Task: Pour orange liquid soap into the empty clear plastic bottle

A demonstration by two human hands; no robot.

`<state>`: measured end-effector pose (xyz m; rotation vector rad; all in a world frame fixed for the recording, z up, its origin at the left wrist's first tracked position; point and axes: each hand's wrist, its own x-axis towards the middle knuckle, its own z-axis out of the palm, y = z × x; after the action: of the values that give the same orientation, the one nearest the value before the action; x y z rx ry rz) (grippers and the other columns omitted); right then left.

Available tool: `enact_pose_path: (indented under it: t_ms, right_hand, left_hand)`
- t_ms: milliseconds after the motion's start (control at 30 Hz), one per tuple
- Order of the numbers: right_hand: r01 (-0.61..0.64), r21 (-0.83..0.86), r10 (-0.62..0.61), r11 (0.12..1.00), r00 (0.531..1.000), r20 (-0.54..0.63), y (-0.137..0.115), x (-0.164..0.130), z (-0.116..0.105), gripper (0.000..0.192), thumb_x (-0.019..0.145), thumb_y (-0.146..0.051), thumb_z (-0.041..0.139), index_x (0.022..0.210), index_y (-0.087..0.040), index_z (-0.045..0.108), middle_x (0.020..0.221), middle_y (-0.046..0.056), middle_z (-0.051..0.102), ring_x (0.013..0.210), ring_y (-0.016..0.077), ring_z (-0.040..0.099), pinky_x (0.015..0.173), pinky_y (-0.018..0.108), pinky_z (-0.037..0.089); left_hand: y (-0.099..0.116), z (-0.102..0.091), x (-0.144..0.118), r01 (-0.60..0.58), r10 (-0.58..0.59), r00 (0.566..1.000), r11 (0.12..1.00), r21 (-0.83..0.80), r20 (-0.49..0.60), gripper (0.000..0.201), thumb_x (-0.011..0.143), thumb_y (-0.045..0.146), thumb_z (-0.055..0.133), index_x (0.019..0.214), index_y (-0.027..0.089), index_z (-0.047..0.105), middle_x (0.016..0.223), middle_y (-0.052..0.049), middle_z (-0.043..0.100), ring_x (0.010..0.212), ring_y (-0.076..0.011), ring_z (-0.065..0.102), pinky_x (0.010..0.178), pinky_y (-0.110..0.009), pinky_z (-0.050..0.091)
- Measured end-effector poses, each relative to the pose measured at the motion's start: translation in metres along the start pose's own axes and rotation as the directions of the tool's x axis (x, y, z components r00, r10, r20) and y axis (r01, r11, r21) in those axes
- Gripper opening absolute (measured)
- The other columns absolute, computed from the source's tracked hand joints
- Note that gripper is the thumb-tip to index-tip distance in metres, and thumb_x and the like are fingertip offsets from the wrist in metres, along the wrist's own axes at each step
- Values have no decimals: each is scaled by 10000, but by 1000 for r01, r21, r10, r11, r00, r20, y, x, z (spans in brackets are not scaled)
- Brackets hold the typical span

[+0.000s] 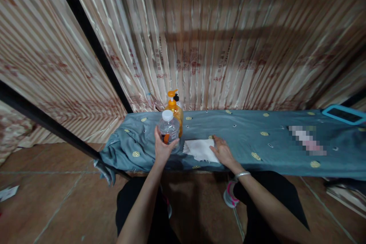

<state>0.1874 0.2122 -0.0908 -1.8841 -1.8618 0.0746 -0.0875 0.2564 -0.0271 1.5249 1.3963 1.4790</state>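
Note:
My left hand (163, 145) is wrapped round the side of a clear plastic bottle (170, 126), which has a white cap and stands upright near the left end of the cloth-covered bench. Its label shows orange and black. Beside it, a piece of white cloth or tissue (198, 149) lies flat on the cover. My right hand (224, 151) rests at the right edge of that white piece, fingers stretched out and lying on it. Right behind the clear bottle stands an orange pump bottle (177, 113), partly hidden, and behind that a black pump top (176, 98) shows.
A grey-green patterned sheet (243, 137) covers the long bench. To the right lie a blue-framed tablet-like object (344, 114) and a blurred-out item (307, 141). Dark metal poles (94, 45) rise at the left, and a striped curtain (200, 45) hangs behind.

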Motion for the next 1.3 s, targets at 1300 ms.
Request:
enact_pose_path:
  t_ms: [1300]
  right_hand:
    - [573, -385, -577, 724, 808, 119, -224, 119, -112, 442, 962, -494, 376, 902, -146, 642, 755, 52, 716, 673, 201, 668, 580, 336, 480]
  left_hand:
    - [15, 5, 9, 155, -154, 988, 987, 53, -24, 793, 490, 279, 839, 1197, 174, 495, 1066, -95, 678, 992, -270, 654, 866, -364, 518]
